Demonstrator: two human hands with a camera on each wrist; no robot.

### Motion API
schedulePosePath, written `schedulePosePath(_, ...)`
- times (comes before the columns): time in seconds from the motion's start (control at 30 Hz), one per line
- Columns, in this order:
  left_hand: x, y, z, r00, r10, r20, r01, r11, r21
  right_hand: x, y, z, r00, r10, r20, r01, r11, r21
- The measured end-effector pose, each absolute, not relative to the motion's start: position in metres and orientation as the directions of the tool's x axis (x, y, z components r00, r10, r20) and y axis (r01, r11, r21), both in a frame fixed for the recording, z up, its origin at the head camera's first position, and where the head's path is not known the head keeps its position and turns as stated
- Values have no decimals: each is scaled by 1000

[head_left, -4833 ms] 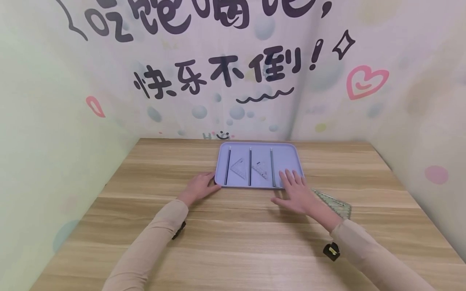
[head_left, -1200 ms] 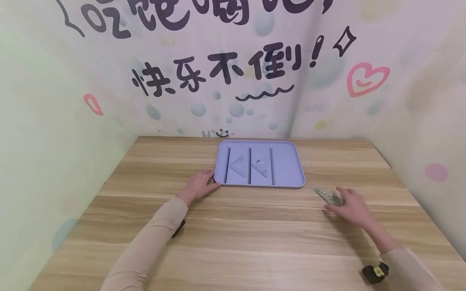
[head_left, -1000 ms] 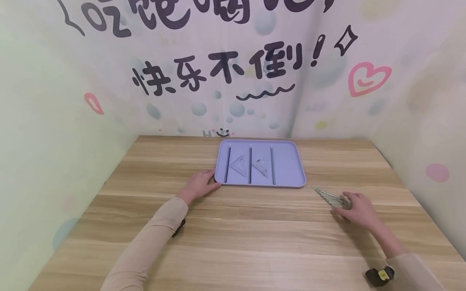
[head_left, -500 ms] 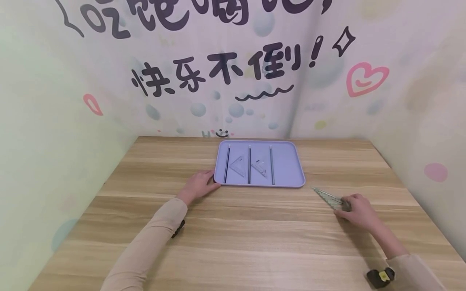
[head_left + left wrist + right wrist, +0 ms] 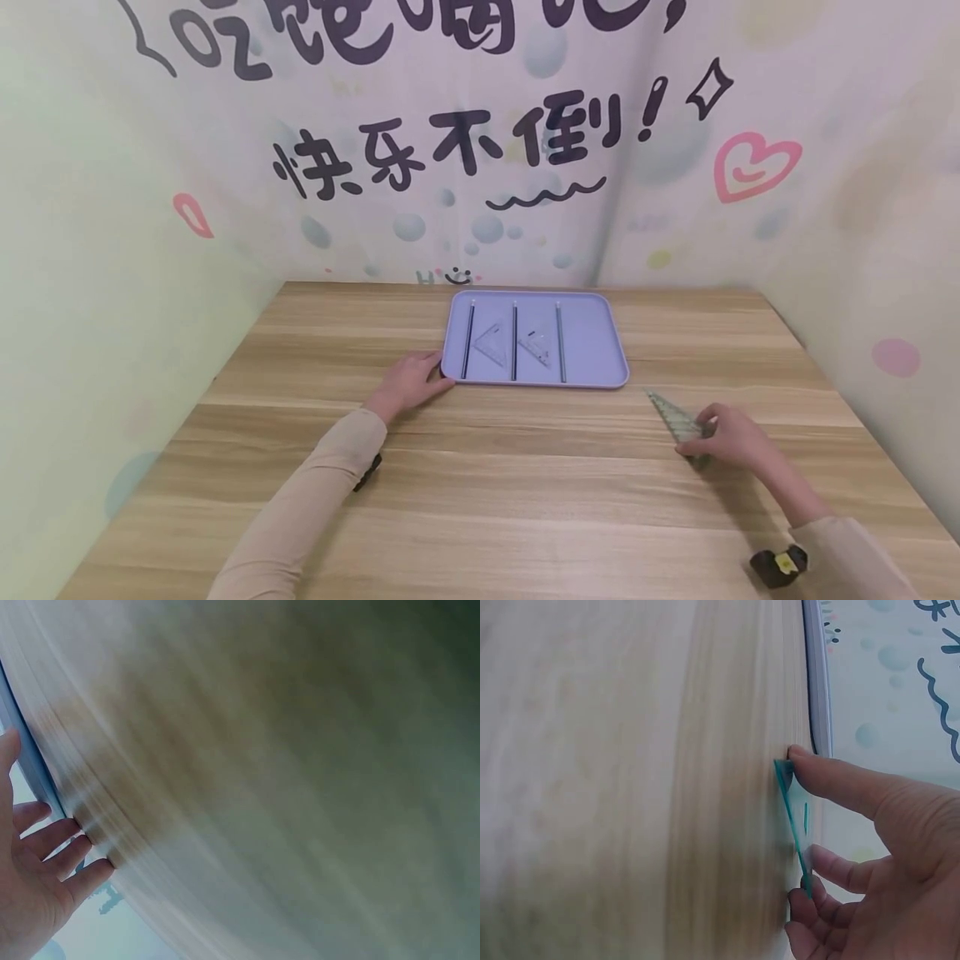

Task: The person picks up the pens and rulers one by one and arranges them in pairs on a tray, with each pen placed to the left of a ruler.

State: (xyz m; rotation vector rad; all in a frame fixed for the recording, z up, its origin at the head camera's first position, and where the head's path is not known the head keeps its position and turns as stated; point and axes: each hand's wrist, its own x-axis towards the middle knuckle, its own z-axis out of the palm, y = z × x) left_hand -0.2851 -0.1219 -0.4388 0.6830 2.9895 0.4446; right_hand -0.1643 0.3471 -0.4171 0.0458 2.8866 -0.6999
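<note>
A pale purple tray (image 5: 596, 337) lies at the back of the table, with three pencils lengthwise in it: two dark, one green pencil (image 5: 561, 342). A clear set square (image 5: 491, 343) sits between the dark pencils, and another clear set square (image 5: 536, 346) left of the green one. My left hand (image 5: 408, 383) rests at the tray's near left corner, its fingers (image 5: 64, 851) extended and spread. Right of the tray, my right hand (image 5: 731, 437) pinches a green set square (image 5: 675, 419) between thumb and fingers. The right wrist view shows this set square (image 5: 793, 817) edge-on and tilted.
The wood-grain table (image 5: 480, 492) reaches the printed backdrop (image 5: 480, 233) behind the tray. Pale side walls stand at left and right. A black wrist camera (image 5: 780, 567) hangs under the right sleeve.
My right hand has left the tray's right side and taken hold of the green set square. The set square has turned and shifted slightly nearer. My left hand stays at the tray corner.
</note>
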Motion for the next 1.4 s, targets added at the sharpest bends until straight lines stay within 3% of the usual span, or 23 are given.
schedulePosePath(0.53,-287,-120,-442,-903,428,24,415,857,305,-158,342,-419,-978,-19,-207,100,831,-548)
schedulePosePath(0.9,-286,-119,-441,-906,422,17,407,860,309,-152,344,-422,-958,-40,-282,217,542,-812)
schedulePosePath(1.13,-285,-119,-439,-910,415,9,397,861,318,-155,346,-422,-944,-63,-325,276,395,-876)
schedulePosePath(1.4,-286,-120,-438,-906,422,12,405,860,311,-159,344,-417,-948,-89,-307,257,359,-897)
